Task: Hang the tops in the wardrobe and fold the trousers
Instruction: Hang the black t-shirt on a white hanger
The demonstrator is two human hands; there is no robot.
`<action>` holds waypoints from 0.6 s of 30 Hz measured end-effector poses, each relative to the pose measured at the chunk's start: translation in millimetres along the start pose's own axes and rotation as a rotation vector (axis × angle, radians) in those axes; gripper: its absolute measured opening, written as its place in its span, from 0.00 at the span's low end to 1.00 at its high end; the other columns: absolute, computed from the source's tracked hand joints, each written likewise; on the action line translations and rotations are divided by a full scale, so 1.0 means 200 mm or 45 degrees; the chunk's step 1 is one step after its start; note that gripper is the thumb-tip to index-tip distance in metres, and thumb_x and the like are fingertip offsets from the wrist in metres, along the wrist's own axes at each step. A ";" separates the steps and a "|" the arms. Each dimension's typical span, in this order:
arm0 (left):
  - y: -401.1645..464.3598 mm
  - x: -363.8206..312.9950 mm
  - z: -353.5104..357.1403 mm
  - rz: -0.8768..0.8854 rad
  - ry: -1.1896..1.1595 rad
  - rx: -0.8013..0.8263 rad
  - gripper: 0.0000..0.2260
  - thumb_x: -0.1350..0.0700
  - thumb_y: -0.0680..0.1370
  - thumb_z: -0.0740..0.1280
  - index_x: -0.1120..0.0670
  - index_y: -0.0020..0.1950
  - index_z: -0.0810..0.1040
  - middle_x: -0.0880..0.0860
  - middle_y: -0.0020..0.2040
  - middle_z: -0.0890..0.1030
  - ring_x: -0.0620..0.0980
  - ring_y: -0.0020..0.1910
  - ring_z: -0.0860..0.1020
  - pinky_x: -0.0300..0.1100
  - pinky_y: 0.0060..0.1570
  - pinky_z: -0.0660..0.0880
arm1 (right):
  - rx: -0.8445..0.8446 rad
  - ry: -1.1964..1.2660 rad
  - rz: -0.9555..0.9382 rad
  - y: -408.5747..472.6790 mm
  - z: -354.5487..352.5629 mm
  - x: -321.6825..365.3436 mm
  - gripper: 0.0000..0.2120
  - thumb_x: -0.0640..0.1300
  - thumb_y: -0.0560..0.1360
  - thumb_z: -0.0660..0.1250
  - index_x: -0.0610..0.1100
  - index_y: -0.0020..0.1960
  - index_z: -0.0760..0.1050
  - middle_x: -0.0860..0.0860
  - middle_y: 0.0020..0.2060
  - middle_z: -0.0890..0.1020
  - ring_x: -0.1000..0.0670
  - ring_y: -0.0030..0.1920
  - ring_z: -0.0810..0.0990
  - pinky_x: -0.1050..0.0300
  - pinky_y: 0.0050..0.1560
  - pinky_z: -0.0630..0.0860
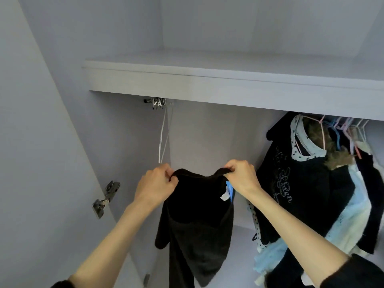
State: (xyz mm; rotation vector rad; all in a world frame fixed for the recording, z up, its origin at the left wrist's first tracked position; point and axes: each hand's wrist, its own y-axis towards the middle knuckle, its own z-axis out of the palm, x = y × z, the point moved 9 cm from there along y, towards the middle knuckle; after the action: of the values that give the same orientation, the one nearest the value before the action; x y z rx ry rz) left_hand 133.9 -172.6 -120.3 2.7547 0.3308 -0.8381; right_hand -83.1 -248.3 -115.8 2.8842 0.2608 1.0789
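Hands [158, 181] [241, 175] pinching black top [197, 215], white label [224, 196] unreadable

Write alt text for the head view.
Both hands, left hand and right hand, grip the neckline of a black top inside an open wardrobe. Hung clothes crowd the right; white hangers dangle at left.

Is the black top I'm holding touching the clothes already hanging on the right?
Apart. The head view shows bare wardrobe back panel between the black top and the hanging clothes.
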 end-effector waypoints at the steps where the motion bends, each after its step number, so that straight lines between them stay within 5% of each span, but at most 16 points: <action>1: -0.02 -0.02 0.06 0.054 0.002 0.096 0.06 0.56 0.76 0.66 0.50 0.52 0.74 0.50 0.54 0.78 0.52 0.47 0.77 0.45 0.50 0.73 | 0.036 0.025 -0.069 0.00 0.03 0.08 0.11 0.31 0.71 0.62 0.42 0.46 0.81 0.47 0.43 0.84 0.48 0.49 0.80 0.57 0.53 0.75; 4: -0.07 -0.11 0.17 0.197 -0.088 0.206 0.20 0.50 0.75 0.68 0.47 0.66 0.67 0.43 0.56 0.72 0.47 0.46 0.75 0.43 0.50 0.73 | 0.135 0.077 -0.224 -0.03 0.12 0.27 0.12 0.30 0.69 0.63 0.45 0.41 0.80 0.52 0.38 0.82 0.50 0.46 0.80 0.56 0.52 0.76; 7: -0.07 -0.14 0.13 0.206 -0.066 0.059 0.12 0.51 0.75 0.67 0.49 0.58 0.74 0.46 0.47 0.79 0.51 0.46 0.78 0.44 0.46 0.75 | 0.169 0.103 -0.248 -0.01 0.18 0.32 0.14 0.33 0.68 0.65 0.52 0.34 0.75 0.54 0.33 0.79 0.50 0.42 0.80 0.58 0.46 0.77; 13: -0.05 0.06 -0.02 -0.093 -0.008 -0.096 0.08 0.59 0.76 0.63 0.54 0.53 0.77 0.56 0.45 0.82 0.58 0.48 0.78 0.47 0.47 0.74 | 0.313 0.153 -0.208 0.04 0.33 0.31 0.04 0.40 0.71 0.70 0.46 0.45 0.80 0.52 0.40 0.80 0.52 0.45 0.79 0.61 0.48 0.76; 16: -0.05 0.19 -0.02 -0.298 -0.390 -0.034 0.05 0.63 0.75 0.65 0.56 0.45 0.80 0.54 0.39 0.81 0.52 0.42 0.79 0.43 0.49 0.76 | 0.571 0.244 -0.116 0.05 0.46 0.29 0.07 0.38 0.72 0.70 0.45 0.49 0.80 0.51 0.43 0.80 0.52 0.47 0.78 0.65 0.44 0.72; 18: -0.07 0.24 0.01 -0.420 -0.707 0.054 0.09 0.65 0.75 0.65 0.54 0.39 0.79 0.54 0.36 0.81 0.52 0.40 0.78 0.52 0.52 0.78 | 0.861 0.348 -0.055 0.02 0.56 0.27 0.10 0.37 0.73 0.69 0.45 0.52 0.79 0.51 0.46 0.81 0.53 0.50 0.77 0.66 0.44 0.71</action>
State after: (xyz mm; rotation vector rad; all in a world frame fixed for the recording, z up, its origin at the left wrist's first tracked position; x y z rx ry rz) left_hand 167.6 -152.3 -152.9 2.3943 0.6613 -1.6501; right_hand 30.6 -241.5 -163.9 3.2361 0.8450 1.6438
